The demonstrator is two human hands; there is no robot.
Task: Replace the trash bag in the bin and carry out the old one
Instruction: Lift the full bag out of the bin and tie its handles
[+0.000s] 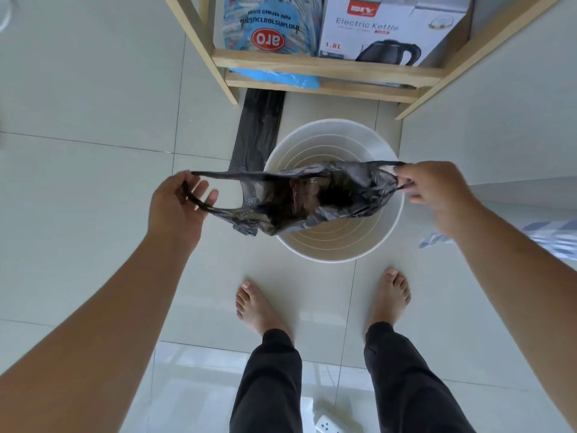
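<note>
A round white bin (331,142) stands on the tiled floor in front of my feet, its ribbed inside bare. Above it hangs the old black trash bag (337,195), stretched wide with rubbish inside. My left hand (178,203) has the bag's left handle loop hooked around its fingers. My right hand (437,189) pinches the right handle loop. A flat, folded black bag (260,126) lies on the floor left of the bin, reaching under the shelf.
A wooden shelf (324,68) stands just beyond the bin, holding a sugar sack (268,26) and an electric kettle box (387,29). A white wall edge runs along the right. A white power strip (327,425) lies between my feet. Blue checked cloth (549,235) shows at right.
</note>
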